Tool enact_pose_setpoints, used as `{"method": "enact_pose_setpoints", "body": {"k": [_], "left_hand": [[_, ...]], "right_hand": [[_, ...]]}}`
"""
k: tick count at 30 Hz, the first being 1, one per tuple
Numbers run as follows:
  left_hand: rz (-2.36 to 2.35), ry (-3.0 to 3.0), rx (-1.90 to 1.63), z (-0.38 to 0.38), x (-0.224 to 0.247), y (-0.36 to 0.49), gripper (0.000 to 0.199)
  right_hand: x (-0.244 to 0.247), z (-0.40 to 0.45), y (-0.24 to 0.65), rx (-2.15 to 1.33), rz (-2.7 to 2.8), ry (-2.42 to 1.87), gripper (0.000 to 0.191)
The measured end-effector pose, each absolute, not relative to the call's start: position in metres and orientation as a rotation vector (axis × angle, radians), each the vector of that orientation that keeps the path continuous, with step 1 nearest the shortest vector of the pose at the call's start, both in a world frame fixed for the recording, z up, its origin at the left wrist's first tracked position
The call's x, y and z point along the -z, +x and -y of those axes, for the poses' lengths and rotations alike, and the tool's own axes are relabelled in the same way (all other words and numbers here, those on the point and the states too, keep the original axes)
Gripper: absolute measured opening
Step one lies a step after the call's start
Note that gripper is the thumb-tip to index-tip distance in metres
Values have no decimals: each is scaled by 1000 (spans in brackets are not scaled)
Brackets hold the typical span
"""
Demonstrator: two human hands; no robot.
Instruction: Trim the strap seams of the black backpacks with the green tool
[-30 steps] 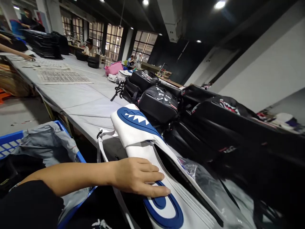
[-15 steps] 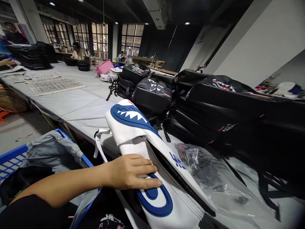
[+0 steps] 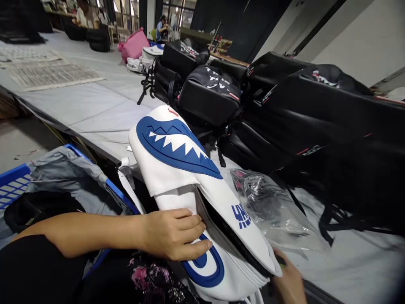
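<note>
A white backpack (image 3: 171, 185) with blue shark-mouth patches stands tilted at the table edge, its long side zipper gaping. My left hand (image 3: 177, 234) lies on its side panel, fingers stretched out near the blue and white round patch (image 3: 205, 264). At the lower right, my right hand (image 3: 287, 276) is at the bag's far end, partly hidden behind it. Something small and greenish shows by its fingers, too little to identify. A clear plastic bag (image 3: 275, 215) lies on the table just right of the backpack.
Black backpacks (image 3: 209, 97) are piled along the right and back of the table (image 3: 104, 114). A blue basket (image 3: 15, 179) with grey fabric stands at the left. A pink bag (image 3: 134, 45) and printed sheets (image 3: 53, 76) lie farther off. People sit in the background.
My right hand has come into view at the backpack's lower right end. The view has tilted down and nearer; my left hand remains on the side panel.
</note>
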State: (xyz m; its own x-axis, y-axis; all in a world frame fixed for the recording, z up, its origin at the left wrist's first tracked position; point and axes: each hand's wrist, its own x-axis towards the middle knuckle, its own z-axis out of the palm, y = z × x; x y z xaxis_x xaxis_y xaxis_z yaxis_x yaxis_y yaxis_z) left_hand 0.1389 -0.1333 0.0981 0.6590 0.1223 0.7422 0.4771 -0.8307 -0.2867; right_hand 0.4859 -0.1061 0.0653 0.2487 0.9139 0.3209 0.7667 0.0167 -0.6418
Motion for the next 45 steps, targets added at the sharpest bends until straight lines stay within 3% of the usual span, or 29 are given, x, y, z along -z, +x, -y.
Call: {"method": "enact_pose_setpoints", "body": {"k": [4,8,11,16,27,37,42,45], "left_hand": [[499,-2408,1051,135,-96,142,18],[511,-2427,1033,137,-96,139,19],[522,-2452,1040,139,-92,135,21],[534,-2467,1092,142,-84,130,18],[535,-2515,1048,138,-95,129,17],[551,-2384,952,107,-144,107,17],[729,-2374,895,97,-164,82,24],[848,-2395,1133,95,-161,78,27]], "right_hand": [[-100,111,467,-104,1475,-1778,41],[-131,124,426,174,1914,-1263,29],[-138,125,413,190,2207,-830,41],[-140,132,409,179,2411,-670,47],[-142,134,395,232,2429,-854,27],[-190,80,387,380,2029,-1120,17],[-195,62,383,207,1852,-1236,17],[-187,54,394,88,1714,-1305,16]]}}
